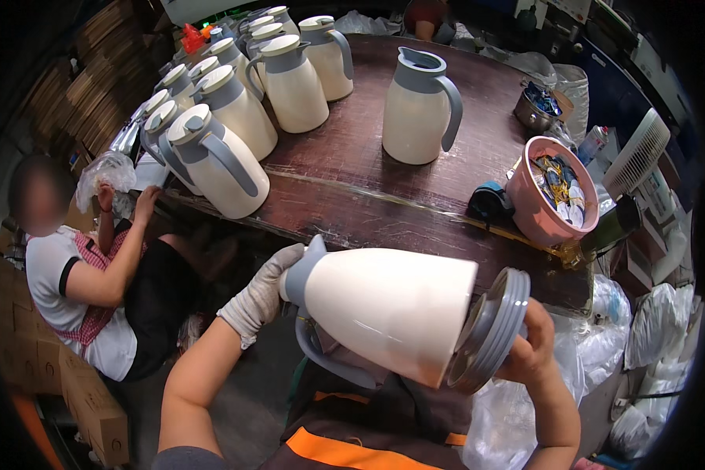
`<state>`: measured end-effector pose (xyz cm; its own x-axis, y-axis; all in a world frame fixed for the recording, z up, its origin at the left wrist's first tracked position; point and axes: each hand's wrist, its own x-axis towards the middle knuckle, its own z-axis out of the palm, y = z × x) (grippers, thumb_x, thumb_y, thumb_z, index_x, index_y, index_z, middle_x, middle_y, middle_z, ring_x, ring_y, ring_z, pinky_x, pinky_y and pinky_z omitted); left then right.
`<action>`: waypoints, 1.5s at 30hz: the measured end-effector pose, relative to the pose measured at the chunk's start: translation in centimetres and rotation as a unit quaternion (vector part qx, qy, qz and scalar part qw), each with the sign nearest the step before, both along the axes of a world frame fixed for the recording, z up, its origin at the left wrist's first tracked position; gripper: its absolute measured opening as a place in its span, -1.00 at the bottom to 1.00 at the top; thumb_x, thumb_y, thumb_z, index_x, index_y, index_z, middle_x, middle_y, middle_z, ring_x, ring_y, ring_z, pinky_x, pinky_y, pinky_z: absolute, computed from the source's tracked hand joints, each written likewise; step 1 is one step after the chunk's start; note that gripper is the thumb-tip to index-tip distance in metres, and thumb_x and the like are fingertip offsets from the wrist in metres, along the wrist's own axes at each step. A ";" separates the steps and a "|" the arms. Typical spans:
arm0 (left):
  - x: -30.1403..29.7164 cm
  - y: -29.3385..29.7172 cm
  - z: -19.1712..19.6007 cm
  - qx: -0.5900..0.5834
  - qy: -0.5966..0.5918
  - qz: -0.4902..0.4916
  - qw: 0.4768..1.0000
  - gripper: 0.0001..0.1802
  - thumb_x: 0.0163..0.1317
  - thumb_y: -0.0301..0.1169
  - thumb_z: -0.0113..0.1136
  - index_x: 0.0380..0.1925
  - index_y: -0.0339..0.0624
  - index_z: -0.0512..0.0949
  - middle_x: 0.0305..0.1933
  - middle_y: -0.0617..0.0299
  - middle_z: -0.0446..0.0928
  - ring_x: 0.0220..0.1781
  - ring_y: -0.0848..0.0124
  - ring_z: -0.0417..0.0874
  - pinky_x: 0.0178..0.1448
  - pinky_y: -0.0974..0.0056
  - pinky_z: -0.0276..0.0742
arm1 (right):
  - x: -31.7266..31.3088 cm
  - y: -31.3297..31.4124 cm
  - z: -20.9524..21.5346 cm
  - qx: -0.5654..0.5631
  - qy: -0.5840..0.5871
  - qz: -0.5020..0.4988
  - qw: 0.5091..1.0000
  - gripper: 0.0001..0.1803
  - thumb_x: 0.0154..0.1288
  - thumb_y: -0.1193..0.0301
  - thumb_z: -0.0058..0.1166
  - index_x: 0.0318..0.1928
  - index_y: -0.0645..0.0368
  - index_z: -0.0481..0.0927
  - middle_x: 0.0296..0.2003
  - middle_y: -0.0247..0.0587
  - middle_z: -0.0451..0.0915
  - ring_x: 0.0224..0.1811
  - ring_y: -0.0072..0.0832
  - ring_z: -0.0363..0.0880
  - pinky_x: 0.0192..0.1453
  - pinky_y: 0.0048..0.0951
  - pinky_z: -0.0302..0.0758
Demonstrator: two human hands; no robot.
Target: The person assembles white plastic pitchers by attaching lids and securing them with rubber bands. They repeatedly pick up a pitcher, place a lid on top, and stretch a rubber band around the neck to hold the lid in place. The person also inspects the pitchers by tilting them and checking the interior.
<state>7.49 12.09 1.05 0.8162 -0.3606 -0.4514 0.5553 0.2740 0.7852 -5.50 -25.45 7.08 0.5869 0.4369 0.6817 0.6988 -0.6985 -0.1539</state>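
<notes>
A cream thermal jug lies on its side in front of me, its grey spout and collar to the left and its grey handle hanging below. My left hand, in a white knit glove, is closed around the collar by the spout. Bare, my right hand grips a small stack of round grey base caps by their outer side. The stack stands at the jug's wide bottom end, facing it; whether the nearest cap touches the jug, I cannot tell. The right fingertips are partly hidden by the caps.
A lidless jug stands on the dark red table. Several lidded jugs crowd its left side. On the right are a pink bucket of small parts, a metal bowl and a black tape roll. A person sits at left.
</notes>
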 end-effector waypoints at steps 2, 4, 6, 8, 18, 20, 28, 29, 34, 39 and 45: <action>0.2 1.9 -2.1 -0.028 -0.002 0.020 0.999 -0.55 0.29 0.02 0.14 -0.06 -0.10 0.54 -0.10 0.29 0.61 -0.08 0.41 0.61 0.07 0.25 0.53 | 0.4 -0.8 0.4 -0.059 0.049 -0.117 0.990 -0.31 -0.30 0.40 0.35 0.02 0.02 0.49 0.02 -0.05 0.46 -0.07 -0.11 0.55 -0.06 -0.18 0.55; 0.2 2.7 -3.1 -0.059 -0.028 0.045 0.997 -0.54 0.28 0.03 0.15 -0.05 -0.09 0.54 -0.09 0.28 0.61 -0.06 0.42 0.61 0.07 0.25 0.53 | 2.3 -1.8 -1.5 -0.036 0.093 -0.207 0.973 -0.28 -0.28 0.45 0.29 0.08 0.04 0.47 0.05 -0.06 0.43 -0.06 -0.09 0.51 -0.04 -0.21 0.51; 0.2 2.5 -2.9 -0.054 -0.001 0.072 0.996 -0.46 0.25 0.09 0.15 0.01 -0.09 0.52 -0.05 0.26 0.61 -0.02 0.36 0.61 0.11 0.20 0.53 | 3.7 -3.8 -4.0 -0.064 0.141 -0.245 0.957 -0.31 -0.17 0.48 0.27 0.12 0.06 0.46 0.08 -0.01 0.43 0.02 -0.05 0.48 0.05 -0.21 0.47; 0.3 2.0 -2.8 -0.049 -0.040 0.062 0.996 -0.34 0.20 0.18 0.16 0.10 -0.09 0.48 0.01 0.21 0.61 0.02 0.27 0.62 0.14 0.12 0.54 | 4.2 -6.1 -8.2 -0.058 0.158 -0.307 0.937 -0.32 -0.10 0.49 0.26 0.16 0.08 0.46 0.11 0.02 0.42 0.07 -0.02 0.46 0.11 -0.17 0.43; -1.5 -0.9 -0.9 -0.002 -0.172 0.039 0.984 -0.21 0.18 -0.07 0.35 0.34 0.00 0.22 0.17 0.25 0.42 0.13 0.37 0.52 0.17 0.22 0.51 | 1.0 3.5 -7.0 0.528 0.575 0.090 0.619 -0.45 0.20 0.27 0.30 0.13 0.29 0.49 0.01 -0.23 0.56 0.05 -0.51 0.51 0.14 -0.44 0.42; -1.9 -1.5 -0.5 0.001 -0.174 0.018 0.985 -0.20 0.15 -0.03 0.37 0.33 0.05 0.23 0.12 0.26 0.44 0.11 0.39 0.52 0.14 0.22 0.53 | 1.3 5.7 -6.1 0.608 0.541 0.050 0.579 -0.50 0.21 0.30 0.29 0.09 0.30 0.52 -0.07 -0.26 0.60 -0.02 -0.53 0.54 0.08 -0.47 0.45; -1.6 -1.0 -1.2 0.034 -0.116 -0.008 0.993 -0.26 0.25 0.06 0.21 0.30 -0.10 0.28 0.12 0.29 0.46 0.15 0.41 0.50 0.26 0.26 0.40 | -1.6 7.2 -3.8 0.490 0.473 0.034 0.732 -0.64 0.23 0.42 0.25 -0.01 0.33 0.57 -0.12 -0.16 0.65 -0.07 -0.42 0.59 0.07 -0.43 0.46; -1.4 -1.1 -1.3 0.014 -0.096 -0.013 0.995 -0.33 0.29 0.03 0.17 0.26 -0.14 0.32 0.13 0.28 0.47 0.15 0.42 0.50 0.28 0.26 0.39 | -1.8 7.1 -3.2 0.443 0.475 0.037 0.759 -0.61 0.21 0.41 0.26 0.01 0.34 0.56 -0.11 -0.15 0.64 -0.06 -0.40 0.59 0.09 -0.40 0.46; 0.5 -0.5 -1.5 -0.013 0.064 -0.055 0.996 -0.51 0.33 0.04 0.12 -0.02 -0.13 0.53 -0.10 0.26 0.60 -0.04 0.45 0.61 0.08 0.28 0.53 | -1.1 8.6 -1.3 0.050 0.189 0.106 0.975 -0.67 0.09 0.40 0.35 -0.09 0.16 0.67 -0.22 -0.07 0.65 -0.17 -0.10 0.65 -0.03 -0.28 0.58; 0.7 0.5 0.6 0.036 -0.015 -0.141 0.989 -0.49 0.36 0.00 0.08 0.13 -0.10 0.46 -0.02 0.22 0.58 0.00 0.48 0.58 0.08 0.29 0.51 | -2.5 5.7 -4.9 0.344 0.456 0.032 0.820 -0.62 0.15 0.35 0.34 -0.03 0.23 0.62 -0.09 -0.14 0.64 -0.04 -0.27 0.62 0.06 -0.24 0.52; -0.6 -1.2 2.2 0.115 -0.321 -0.245 0.907 0.19 -0.12 -0.28 0.59 0.48 -0.04 0.02 0.41 0.23 0.25 0.42 0.34 0.24 0.48 0.22 0.08 | -2.3 5.4 -7.1 0.689 0.501 -0.050 0.522 -0.19 0.10 0.09 0.33 0.23 0.32 0.36 0.08 -0.02 0.53 0.07 -0.25 0.55 0.13 -0.26 0.50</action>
<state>6.89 10.88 3.26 0.7044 -0.7081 -0.0497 -0.0259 -0.0956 0.9951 -7.77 -20.04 -0.01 0.9231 -0.1300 -0.3620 -0.2432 0.5320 -0.8111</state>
